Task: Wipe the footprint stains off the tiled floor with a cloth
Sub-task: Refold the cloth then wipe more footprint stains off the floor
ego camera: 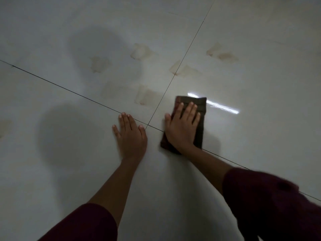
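A dark folded cloth (201, 108) lies flat on the white tiled floor (260, 136), just right of where the grout lines cross. My right hand (182, 126) presses down on it with straight, spread fingers. My left hand (130, 134) rests flat on the bare tile to the left of the cloth, fingers straight. Several pale brown footprint stains sit beyond the hands: one (145, 96) just ahead of the left hand, one (184, 70) on the grout line, one (140, 51) farther back, one (99, 64) at the left and one (222, 53) at the right.
Dark grout lines (69, 89) cross the floor and meet between my hands. A bright light reflection (222, 106) streaks the tile right of the cloth. Soft shadows lie on the left tiles. Dark red sleeves cover both forearms.
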